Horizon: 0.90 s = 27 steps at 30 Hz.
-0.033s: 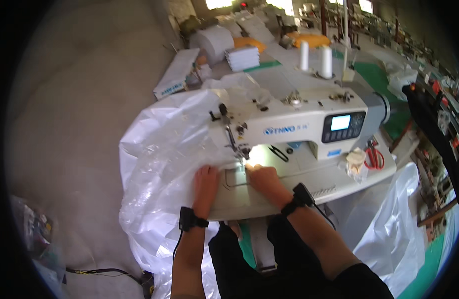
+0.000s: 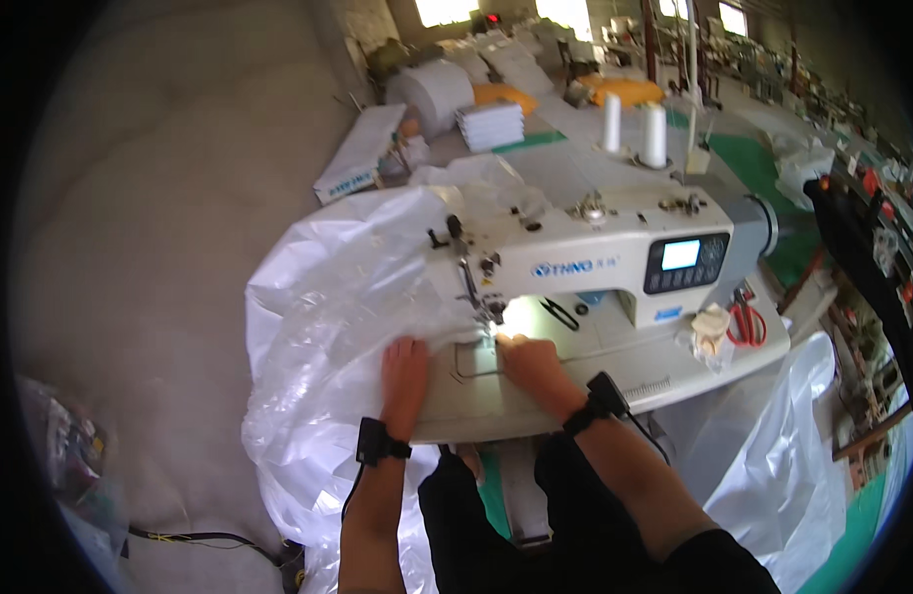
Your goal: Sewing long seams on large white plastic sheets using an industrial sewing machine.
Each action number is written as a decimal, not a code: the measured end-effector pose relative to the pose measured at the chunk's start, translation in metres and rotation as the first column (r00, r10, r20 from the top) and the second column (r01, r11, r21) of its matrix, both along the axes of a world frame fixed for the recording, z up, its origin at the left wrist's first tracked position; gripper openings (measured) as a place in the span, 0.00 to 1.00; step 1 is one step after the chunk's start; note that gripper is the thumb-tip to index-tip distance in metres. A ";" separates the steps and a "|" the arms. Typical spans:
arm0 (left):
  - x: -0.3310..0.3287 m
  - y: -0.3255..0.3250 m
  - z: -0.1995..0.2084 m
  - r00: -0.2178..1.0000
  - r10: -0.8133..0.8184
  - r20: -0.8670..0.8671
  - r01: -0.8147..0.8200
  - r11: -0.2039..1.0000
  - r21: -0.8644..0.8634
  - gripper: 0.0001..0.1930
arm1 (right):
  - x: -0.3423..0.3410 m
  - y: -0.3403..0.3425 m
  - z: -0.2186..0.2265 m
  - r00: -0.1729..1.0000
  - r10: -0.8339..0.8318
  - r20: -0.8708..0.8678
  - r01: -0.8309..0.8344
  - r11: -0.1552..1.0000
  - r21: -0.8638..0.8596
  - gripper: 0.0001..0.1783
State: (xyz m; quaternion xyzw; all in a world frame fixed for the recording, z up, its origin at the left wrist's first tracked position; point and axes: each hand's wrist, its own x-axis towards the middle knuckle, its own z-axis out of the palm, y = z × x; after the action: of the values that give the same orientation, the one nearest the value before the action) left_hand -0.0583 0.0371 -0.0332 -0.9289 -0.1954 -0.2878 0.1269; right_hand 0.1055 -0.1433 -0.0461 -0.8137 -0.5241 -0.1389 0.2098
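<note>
A white sewing machine (image 2: 585, 252) stands before me, its lamp lighting the needle area. White translucent plastic sheeting (image 2: 328, 287) spreads over the left of the bed and hangs down that side. My left hand (image 2: 405, 376) lies flat on the sheeting's edge, left of the needle, fingers stretched forward. Just right of the presser foot (image 2: 492, 315), my right hand (image 2: 531, 360) is closed with its fingertips pinched together; what they hold is hidden. Black thread snips (image 2: 559, 314) lie on the bed behind that hand.
Red-handled scissors (image 2: 747, 323) and a small beige item in clear plastic (image 2: 711, 332) rest at the bed's right. Thread cones (image 2: 653, 136) stand behind the machine. More plastic sheeting (image 2: 773, 465) hangs at the right. A black cable (image 2: 204, 540) crosses the floor at lower left.
The whole scene sits slightly lower and further right in the view. Both hands keep nearly the same places by the needle.
</note>
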 end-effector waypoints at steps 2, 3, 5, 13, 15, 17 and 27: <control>-0.038 0.007 0.012 0.999 0.043 0.004 -0.043 0.997 0.058 0.03 | 0.001 -0.005 0.000 0.998 0.041 -0.048 -0.037 0.996 0.084 0.15; -0.054 0.012 0.018 0.998 0.053 0.026 -0.054 0.996 0.074 0.03 | -0.003 -0.009 -0.001 0.998 0.052 -0.026 -0.049 0.994 0.100 0.15; -0.083 0.017 0.027 0.993 0.112 0.047 -0.118 0.979 0.168 0.03 | -0.021 -0.018 0.002 0.951 0.089 -0.295 -0.017 0.971 0.240 0.17; -0.090 -0.135 0.044 0.829 -0.423 -0.366 0.148 0.797 -0.585 0.18 | -0.185 -0.062 -0.066 0.064 0.702 -0.709 -0.575 0.607 0.549 0.22; -0.082 -0.174 0.061 0.824 -0.465 -0.324 -0.040 0.523 -0.851 0.24 | -0.197 -0.078 -0.112 -0.209 0.534 -0.819 -0.273 0.773 0.573 0.23; -0.080 -0.176 0.022 0.811 -0.461 -0.360 -0.188 0.377 -0.907 0.27 | -0.198 -0.092 -0.126 -0.513 0.367 -0.776 -0.006 0.903 0.431 0.24; -0.014 -0.076 0.105 0.925 -0.151 0.348 0.361 0.634 -0.684 0.18 | -0.147 -0.215 -0.046 -0.464 0.271 -0.843 0.095 0.962 0.257 0.21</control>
State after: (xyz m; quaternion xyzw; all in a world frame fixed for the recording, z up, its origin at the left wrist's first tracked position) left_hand -0.0724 -0.0391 0.0714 -0.8727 -0.1743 -0.3176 -0.3274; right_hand -0.0415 -0.3579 -0.0917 -0.4621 -0.1424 0.5842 0.6518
